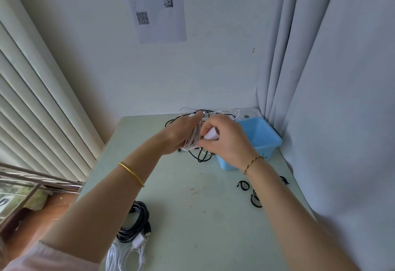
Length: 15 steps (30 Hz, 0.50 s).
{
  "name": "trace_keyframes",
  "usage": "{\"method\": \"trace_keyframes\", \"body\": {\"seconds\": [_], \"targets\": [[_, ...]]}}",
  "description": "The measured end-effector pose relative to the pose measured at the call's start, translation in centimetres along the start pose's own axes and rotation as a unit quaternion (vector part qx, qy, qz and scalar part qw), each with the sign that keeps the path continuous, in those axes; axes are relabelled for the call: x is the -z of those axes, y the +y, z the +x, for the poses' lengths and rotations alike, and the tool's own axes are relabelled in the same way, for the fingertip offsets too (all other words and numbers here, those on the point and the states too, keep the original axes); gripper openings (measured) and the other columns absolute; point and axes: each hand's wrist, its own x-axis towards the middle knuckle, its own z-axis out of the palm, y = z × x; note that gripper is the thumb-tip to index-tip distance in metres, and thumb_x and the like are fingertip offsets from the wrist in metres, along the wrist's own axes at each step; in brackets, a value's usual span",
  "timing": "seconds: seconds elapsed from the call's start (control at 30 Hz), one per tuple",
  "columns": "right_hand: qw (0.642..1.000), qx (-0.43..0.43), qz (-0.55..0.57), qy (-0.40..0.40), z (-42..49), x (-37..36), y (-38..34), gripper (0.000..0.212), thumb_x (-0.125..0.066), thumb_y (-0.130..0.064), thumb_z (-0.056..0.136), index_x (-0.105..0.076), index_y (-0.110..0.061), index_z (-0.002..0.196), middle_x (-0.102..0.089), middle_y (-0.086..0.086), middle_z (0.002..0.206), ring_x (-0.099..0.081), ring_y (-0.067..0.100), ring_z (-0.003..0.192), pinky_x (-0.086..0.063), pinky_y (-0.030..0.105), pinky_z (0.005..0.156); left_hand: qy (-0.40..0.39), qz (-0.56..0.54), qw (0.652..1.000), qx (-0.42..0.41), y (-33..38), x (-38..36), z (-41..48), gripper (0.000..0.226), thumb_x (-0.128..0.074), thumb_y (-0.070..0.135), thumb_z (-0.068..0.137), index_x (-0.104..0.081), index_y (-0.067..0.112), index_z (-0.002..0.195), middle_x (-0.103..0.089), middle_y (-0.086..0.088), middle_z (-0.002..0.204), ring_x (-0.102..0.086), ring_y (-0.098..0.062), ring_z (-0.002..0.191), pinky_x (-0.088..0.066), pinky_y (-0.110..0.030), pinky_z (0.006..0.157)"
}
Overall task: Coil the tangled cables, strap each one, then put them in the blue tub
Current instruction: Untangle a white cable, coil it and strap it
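Both hands' fingers (208, 130) clasp white cable coil (193, 140).

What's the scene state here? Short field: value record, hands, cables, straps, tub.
left hand: wrapped in a white cable coil, holding it
right hand: pinching the cable's white plug against the coil
tangled cables: black and white, on the table behind the hands
finished coils: one black, one white, at the near left table edge
straps: black loops, loose on the table, right
blue tub: far right; inside partly hidden by the hand
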Motion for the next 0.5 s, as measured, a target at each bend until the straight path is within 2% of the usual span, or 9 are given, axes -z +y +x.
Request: {"method": "trace_keyframes", "body": {"seconds": [0.07, 0.13, 0.2, 0.27, 0.33, 0.37, 0.43, 0.5], "targets": [[0.999, 0.015, 0.047, 0.007, 0.2, 0.6, -0.1, 0.024, -0.080, -0.013, 0.071, -0.057, -0.016, 0.077, -0.055, -0.007, 0.071, -0.052, 0.004, 0.061, -0.046, 0.018, 0.059, -0.055, -0.007, 0.998, 0.016, 0.3, -0.3, -0.3, 0.069, -0.017, 0.051, 0.101, -0.062, 0.001, 0.088, -0.064, -0.014, 0.072, -0.063, -0.020, 0.060, -0.053, -0.025, 0.059], [0.996, 0.033, 0.080, 0.017, 0.5, 0.7, 0.4, 0.024, -0.079, -0.022, 0.073, -0.058, -0.013, 0.079, -0.057, -0.007, 0.069, -0.054, 0.004, 0.057, -0.048, 0.022, 0.057, -0.097, -0.020, 0.995, 0.029, 0.8, -0.5, -0.5, 0.083, -0.009, 0.059, 0.097, -0.065, 0.000, 0.083, -0.066, -0.019, 0.069, -0.064, -0.024, 0.059, -0.058, -0.032, 0.066], [0.994, 0.084, -0.002, 0.066, 0.9, 0.5, 1.1, 0.029, -0.073, -0.043, 0.074, -0.062, -0.016, 0.079, -0.051, -0.020, 0.071, -0.048, 0.000, 0.071, -0.039, 0.014, 0.067, -0.127, -0.030, 0.990, 0.056, 1.1, -0.5, -0.5, 0.090, -0.006, 0.064, 0.094, -0.065, -0.001, 0.079, -0.066, -0.021, 0.068, -0.066, -0.026, 0.059, -0.058, -0.033, 0.065], [0.990, 0.110, -0.028, 0.087, 1.4, 0.3, 1.6, 0.040, -0.063, -0.054, 0.074, -0.063, -0.015, 0.079, -0.047, -0.022, 0.079, -0.046, 0.004, 0.082, -0.036, 0.014, 0.076, -0.164, -0.034, 0.982, 0.090, 1.2, -0.6, -0.6, 0.096, -0.004, 0.070, 0.090, -0.062, -0.006, 0.084, -0.066, -0.021, 0.067, -0.065, -0.027, 0.058, -0.058, -0.032, 0.061], [0.993, 0.095, 0.037, 0.051, 1.4, 0.1, 1.8, 0.044, -0.059, -0.054, 0.075, -0.060, -0.010, 0.082, -0.050, -0.015, 0.085, -0.049, 0.004, 0.085, -0.039, 0.014, 0.078, -0.200, -0.046, 0.971, 0.118, 1.1, -0.8, -0.7, 0.099, -0.003, 0.075, 0.086, -0.058, -0.008, 0.090, -0.065, -0.021, 0.067, -0.065, -0.024, 0.053, -0.057, -0.030, 0.056], [0.994, 0.072, 0.074, 0.023, 1.3, 0.2, 1.8, 0.042, -0.059, -0.052, 0.077, -0.058, -0.010, 0.082, -0.051, -0.014, 0.081, -0.050, 0.001, 0.079, -0.040, 0.013, 0.073, -0.209, -0.057, 0.968, 0.127, 1.0, -0.9, -0.7, 0.100, -0.004, 0.075, 0.085, -0.058, -0.008, 0.090, -0.065, -0.023, 0.069, -0.064, -0.024, 0.051, -0.056, -0.029, 0.054], [0.991, 0.034, 0.125, -0.027, 1.1, 0.5, 1.8, 0.028, -0.060, -0.045, 0.082, -0.055, -0.017, 0.080, -0.053, -0.017, 0.066, -0.050, -0.001, 0.062, -0.039, 0.013, 0.059, -0.220, -0.091, 0.961, 0.143, 0.8, -1.0, -0.5, 0.101, -0.006, 0.077, 0.085, -0.059, -0.009, 0.088, -0.062, -0.025, 0.077, -0.063, -0.024, 0.049, -0.055, -0.028, 0.052], [0.991, 0.037, 0.123, -0.031, 0.9, 0.4, 2.0, 0.018, -0.056, -0.043, 0.085, -0.051, -0.027, 0.078, -0.053, -0.020, 0.062, -0.050, -0.001, 0.058, -0.036, 0.011, 0.056, -0.235, -0.134, 0.949, 0.164, 0.6, -0.9, -0.3, 0.101, -0.010, 0.078, 0.085, -0.064, -0.007, 0.081, -0.062, -0.025, 0.075, -0.059, -0.025, 0.048, -0.051, -0.025, 0.048]]}}
